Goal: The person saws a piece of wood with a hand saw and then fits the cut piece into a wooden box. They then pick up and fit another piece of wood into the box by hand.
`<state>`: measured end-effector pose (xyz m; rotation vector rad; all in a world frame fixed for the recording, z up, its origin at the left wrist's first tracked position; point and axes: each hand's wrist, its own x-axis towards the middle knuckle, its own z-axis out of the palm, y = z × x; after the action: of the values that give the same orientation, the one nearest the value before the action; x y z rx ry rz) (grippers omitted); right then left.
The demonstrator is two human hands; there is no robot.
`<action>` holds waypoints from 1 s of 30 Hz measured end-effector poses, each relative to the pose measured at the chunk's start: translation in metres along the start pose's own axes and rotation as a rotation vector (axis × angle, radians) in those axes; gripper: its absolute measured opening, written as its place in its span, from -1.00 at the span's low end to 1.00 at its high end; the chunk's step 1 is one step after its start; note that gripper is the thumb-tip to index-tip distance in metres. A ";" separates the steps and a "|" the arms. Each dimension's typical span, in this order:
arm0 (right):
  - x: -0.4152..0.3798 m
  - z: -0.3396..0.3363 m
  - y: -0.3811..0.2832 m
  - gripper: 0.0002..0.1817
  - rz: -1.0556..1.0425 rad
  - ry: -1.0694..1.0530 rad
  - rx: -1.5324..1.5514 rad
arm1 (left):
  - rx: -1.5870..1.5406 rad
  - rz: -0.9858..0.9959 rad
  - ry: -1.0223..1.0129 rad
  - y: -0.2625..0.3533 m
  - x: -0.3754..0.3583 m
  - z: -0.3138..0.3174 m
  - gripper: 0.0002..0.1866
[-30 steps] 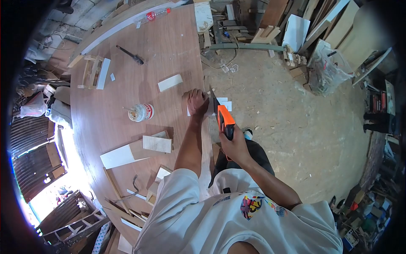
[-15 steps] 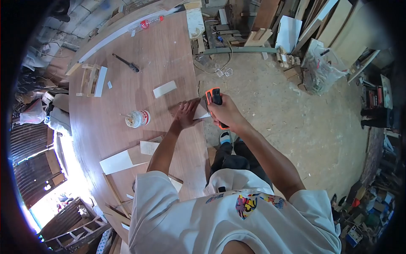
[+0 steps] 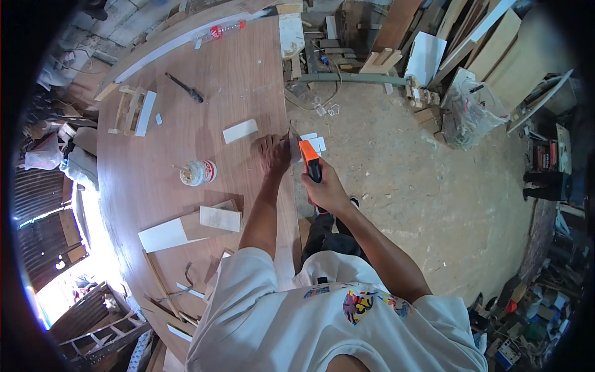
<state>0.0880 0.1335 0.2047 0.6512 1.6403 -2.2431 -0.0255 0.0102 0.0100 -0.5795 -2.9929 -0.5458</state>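
A hand saw (image 3: 308, 152) with an orange and black handle is in my right hand (image 3: 326, 187), whose fingers wrap round the grip. Its pale blade stands at the table's right edge, right beside my left hand (image 3: 273, 155). That left hand lies flat on the wood-grain table (image 3: 242, 74), fingers stretched forward, close to the blade. Several small white pieces (image 3: 317, 144) show just past the edge, beyond the saw. A white-faced rectangular block (image 3: 240, 131) lies ahead of my left hand.
A labelled jar (image 3: 199, 173) stands left of my arm. More boards (image 3: 164, 235) lie nearer me. Farther off are a dark tool (image 3: 186, 88), a small wooden frame (image 3: 131, 111) and a plastic bottle (image 3: 226, 29). A clear bag (image 3: 474, 115) and leaning planks stand across the floor.
The saw handle has tilted and swung, and its orange top now faces me. My right hand has moved slightly down. The white pieces beyond the edge have come into view.
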 end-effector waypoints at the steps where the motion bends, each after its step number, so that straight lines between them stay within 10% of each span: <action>1: -0.003 0.001 0.008 -0.89 -0.039 0.036 -0.087 | 0.050 0.015 0.132 -0.002 -0.001 0.001 -0.65; 19: -0.073 0.022 -0.002 -0.89 -0.193 0.154 -0.383 | 0.013 0.085 0.089 -0.002 0.001 -0.003 -0.70; 25: -0.045 0.041 0.024 -0.53 -0.252 0.147 -0.414 | 0.055 0.057 0.052 -0.003 0.001 0.000 -0.72; 30: -0.102 0.020 -0.019 -0.89 -0.212 0.137 -0.293 | 0.017 0.126 0.110 -0.004 0.003 0.001 -0.73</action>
<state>0.1629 0.1166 0.2777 0.5891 2.1432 -2.0680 -0.0298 0.0079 0.0075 -0.7070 -2.8318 -0.5244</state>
